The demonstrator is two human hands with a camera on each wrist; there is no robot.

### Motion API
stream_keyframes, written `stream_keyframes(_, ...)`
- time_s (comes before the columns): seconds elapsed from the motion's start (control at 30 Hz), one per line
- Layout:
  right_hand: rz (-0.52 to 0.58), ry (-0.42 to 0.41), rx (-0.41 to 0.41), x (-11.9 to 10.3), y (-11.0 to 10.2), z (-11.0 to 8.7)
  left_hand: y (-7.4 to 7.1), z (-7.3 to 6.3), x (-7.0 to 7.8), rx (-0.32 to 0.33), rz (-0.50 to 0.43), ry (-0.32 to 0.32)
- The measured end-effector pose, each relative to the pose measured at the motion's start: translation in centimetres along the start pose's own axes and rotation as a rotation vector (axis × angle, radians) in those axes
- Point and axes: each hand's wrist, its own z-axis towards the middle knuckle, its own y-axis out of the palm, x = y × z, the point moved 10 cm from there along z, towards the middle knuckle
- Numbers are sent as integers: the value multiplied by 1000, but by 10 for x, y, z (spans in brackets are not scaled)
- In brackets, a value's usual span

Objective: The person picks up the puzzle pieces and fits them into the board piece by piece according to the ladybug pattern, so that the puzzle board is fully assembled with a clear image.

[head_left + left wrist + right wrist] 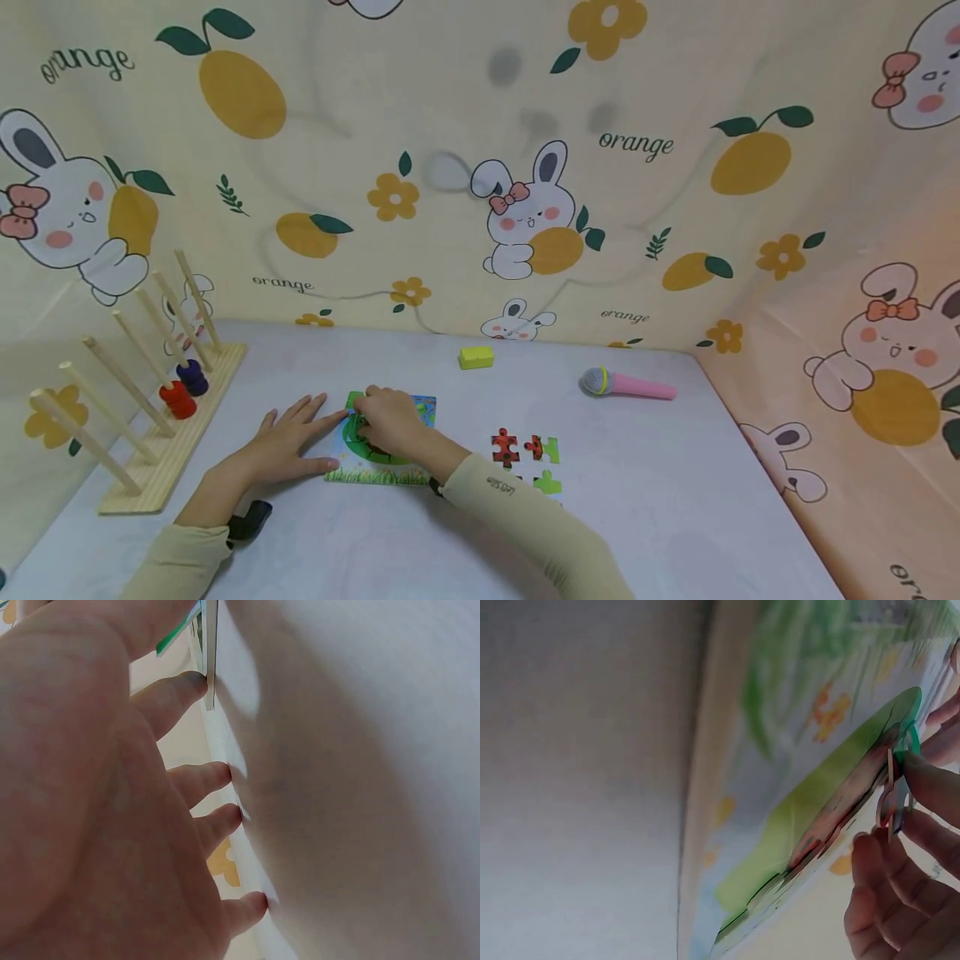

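So the puzzle board [382,477] lies flat on the tabletop [675,500], grassy edge toward the person, looking slightly longer side to side. The right hand [393,423] is over it, grip pinched together on a puzzle piece [898,799] held edge-on at the board's cutout [840,802]; can't tell if they touch, or how full the cutout is. Left hand's [288,446] grip is spread apart, index fingertip at the board's left edge. Loose pieces [506,448] sit right of the board, some partly behind the sleeve [510,508]. Farther right, a pink mic [633,385], handle pointing away from the board. Yellow block's [476,358] beyond the board's far right corner. Left of the board, a peg rack [161,462] runs lengthwise away from the person, red rings [177,401] on one peg, navy rings [192,378] on the next.
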Motion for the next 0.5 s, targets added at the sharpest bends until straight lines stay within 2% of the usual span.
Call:
stream_keyframes(0.2, -50, 24, -16, -1, 3, 2, 0, 0, 0, 1, 12, 3)
stream_keyframes(0.5, 7, 53, -34, 1, 6, 4, 1, 0, -1, 0, 14, 5)
